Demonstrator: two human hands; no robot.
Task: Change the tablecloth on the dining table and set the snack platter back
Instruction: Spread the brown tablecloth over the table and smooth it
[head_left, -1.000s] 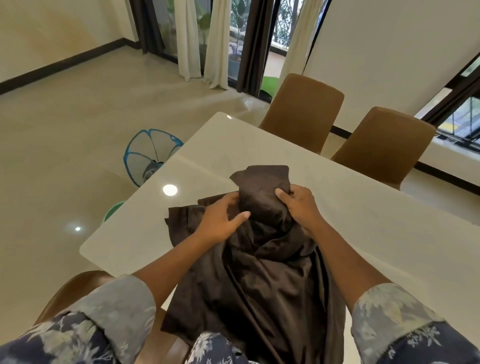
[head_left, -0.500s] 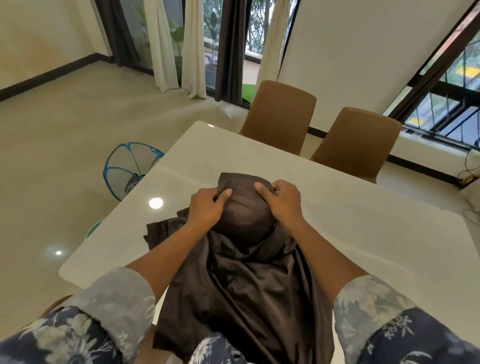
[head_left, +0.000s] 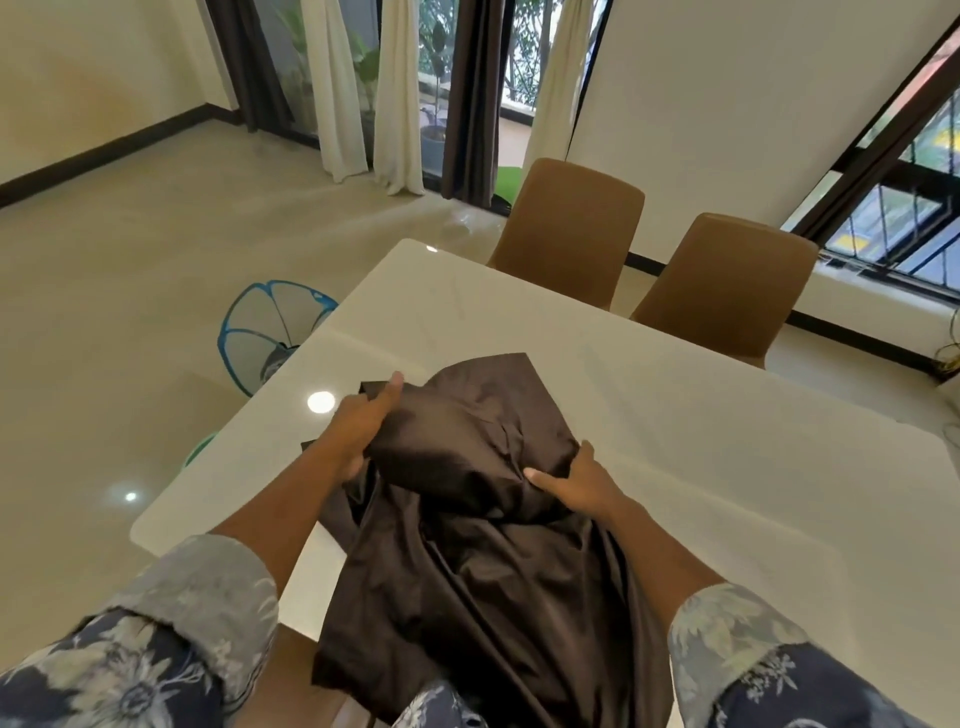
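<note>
A dark brown tablecloth lies bunched on the near part of the white dining table and hangs over the near edge toward me. My left hand grips the cloth's left fold, thumb on top. My right hand grips a gathered fold lower and to the right. A flat corner of the cloth points away from me between the hands. No snack platter is in view.
Two brown chairs stand along the table's far side. A blue floor fan sits on the tiled floor by the table's left end. Curtains and a glass door are at the back, a barred window at right.
My hands have moved apart on the cloth: the left went up and left, the right came down and back. The bundle has spread wider and a flat corner now lies forward.
</note>
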